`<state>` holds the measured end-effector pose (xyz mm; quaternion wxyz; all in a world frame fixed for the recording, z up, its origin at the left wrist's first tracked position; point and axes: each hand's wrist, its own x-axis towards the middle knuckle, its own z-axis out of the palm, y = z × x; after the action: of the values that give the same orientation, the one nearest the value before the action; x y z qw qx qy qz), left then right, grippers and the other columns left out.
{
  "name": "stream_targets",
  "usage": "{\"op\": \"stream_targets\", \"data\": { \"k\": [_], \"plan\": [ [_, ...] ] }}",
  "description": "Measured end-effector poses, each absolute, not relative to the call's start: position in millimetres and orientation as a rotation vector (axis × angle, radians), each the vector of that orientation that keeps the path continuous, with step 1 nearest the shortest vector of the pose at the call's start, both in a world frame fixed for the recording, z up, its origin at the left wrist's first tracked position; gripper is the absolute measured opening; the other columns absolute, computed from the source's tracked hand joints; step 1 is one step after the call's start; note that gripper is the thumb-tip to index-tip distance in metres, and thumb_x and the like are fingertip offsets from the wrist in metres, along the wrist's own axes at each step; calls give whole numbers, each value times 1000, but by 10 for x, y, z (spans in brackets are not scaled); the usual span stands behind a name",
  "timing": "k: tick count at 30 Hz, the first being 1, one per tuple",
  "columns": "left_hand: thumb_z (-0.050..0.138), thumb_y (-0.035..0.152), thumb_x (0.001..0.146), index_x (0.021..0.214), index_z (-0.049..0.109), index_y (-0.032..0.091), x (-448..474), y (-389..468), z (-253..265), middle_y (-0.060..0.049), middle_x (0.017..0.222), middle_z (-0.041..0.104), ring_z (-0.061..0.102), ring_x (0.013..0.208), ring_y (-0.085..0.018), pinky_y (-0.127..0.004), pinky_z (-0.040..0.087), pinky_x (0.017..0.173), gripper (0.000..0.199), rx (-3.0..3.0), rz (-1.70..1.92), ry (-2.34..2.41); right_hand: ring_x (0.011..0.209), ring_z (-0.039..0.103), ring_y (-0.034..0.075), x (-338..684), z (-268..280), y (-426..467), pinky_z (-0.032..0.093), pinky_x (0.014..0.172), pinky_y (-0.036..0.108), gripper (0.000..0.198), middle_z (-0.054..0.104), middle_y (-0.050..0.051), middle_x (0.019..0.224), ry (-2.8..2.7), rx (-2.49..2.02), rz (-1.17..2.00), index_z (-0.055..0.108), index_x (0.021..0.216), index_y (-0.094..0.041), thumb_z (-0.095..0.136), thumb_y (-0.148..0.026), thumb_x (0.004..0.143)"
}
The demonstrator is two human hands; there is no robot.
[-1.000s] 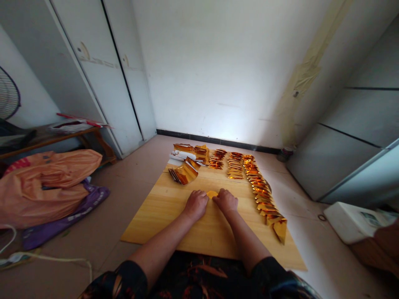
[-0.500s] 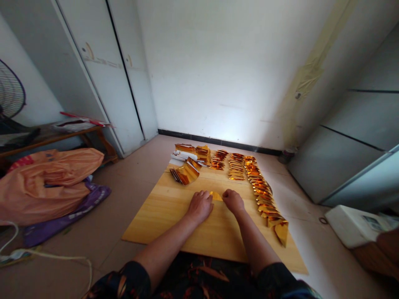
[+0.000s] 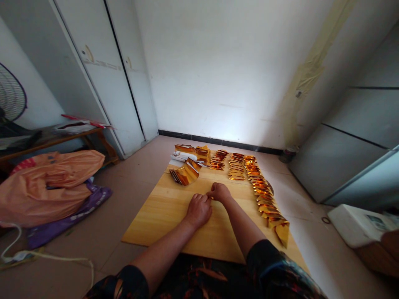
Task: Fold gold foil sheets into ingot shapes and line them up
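My left hand [image 3: 199,211] rests on the wooden board with its fingers curled down over a small piece of gold foil paper [image 3: 212,198]. Touching its fingertips from the right, my right hand [image 3: 220,192] pinches the other side of the same piece. Only a sliver of that paper shows; my fingers hide the rest. Beyond my hands lies a curved stack of gold foil sheets [image 3: 187,173]. A long row of folded gold foil pieces [image 3: 262,192] runs down the right side of the board.
The wooden board [image 3: 156,216] is low over a tiled floor. Shorter rows of folded foil [image 3: 237,166] and a white roll [image 3: 183,156] lie at its far edge. An orange bag [image 3: 50,182] is on the left; a white box [image 3: 358,226] stands on the right.
My right hand has moved left, up against my left hand. The gold foil paper that showed between them is now mostly covered. My left hand has hardly moved.
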<state>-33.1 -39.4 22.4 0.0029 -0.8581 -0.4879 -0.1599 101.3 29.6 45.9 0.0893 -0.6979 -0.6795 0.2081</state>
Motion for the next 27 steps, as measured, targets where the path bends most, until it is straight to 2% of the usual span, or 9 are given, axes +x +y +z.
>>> {"op": "stream_targets", "data": {
  "k": [6, 13, 16, 21, 27],
  "plan": [
    [52, 23, 82, 99, 66, 15, -311, -377, 218, -10, 94, 64, 55, 92, -24, -40, 38, 85, 23, -2670, -511, -1516, 77, 61, 16, 997, 484, 330, 34, 55, 21, 22, 70, 4, 86, -2073, -2103, 585, 67, 81, -20, 74, -31, 62],
    [51, 23, 82, 87, 66, 15, -295, -368, 279, -9, 88, 63, 56, 88, -23, -39, 36, 80, 17, -2668, -432, -1529, 70, 62, 14, 1042, 422, 398, 36, 53, 19, 13, 70, 3, 74, -1926, -2086, 664, 66, 70, -18, 72, -15, 59],
    [50, 23, 83, 86, 64, 16, -294, -364, 295, -9, 88, 63, 55, 89, -23, -38, 36, 80, 16, -2660, -423, -1537, 59, 60, 11, 1081, 384, 410, 36, 51, 17, 13, 67, 0, 64, -1853, -2077, 703, 65, 75, -17, 66, -10, 64],
    [48, 25, 86, 98, 62, 19, -239, -303, 318, -7, 95, 62, 54, 93, -23, -37, 37, 79, 20, -2697, -383, -1526, 51, 58, 8, 1202, 350, 360, 36, 50, 15, 14, 66, -2, 61, -1758, -2052, 733, 63, 81, -17, 59, -9, 70],
    [34, 20, 93, 109, 61, 20, -91, -258, 260, -9, 98, 61, 53, 96, -24, -36, 39, 79, 31, -2690, -287, -1628, 59, 59, 10, 1290, 369, 290, 35, 50, 16, 14, 68, 0, 70, -1740, -2111, 650, 62, 75, -18, 68, -15, 62]
  ]
}}
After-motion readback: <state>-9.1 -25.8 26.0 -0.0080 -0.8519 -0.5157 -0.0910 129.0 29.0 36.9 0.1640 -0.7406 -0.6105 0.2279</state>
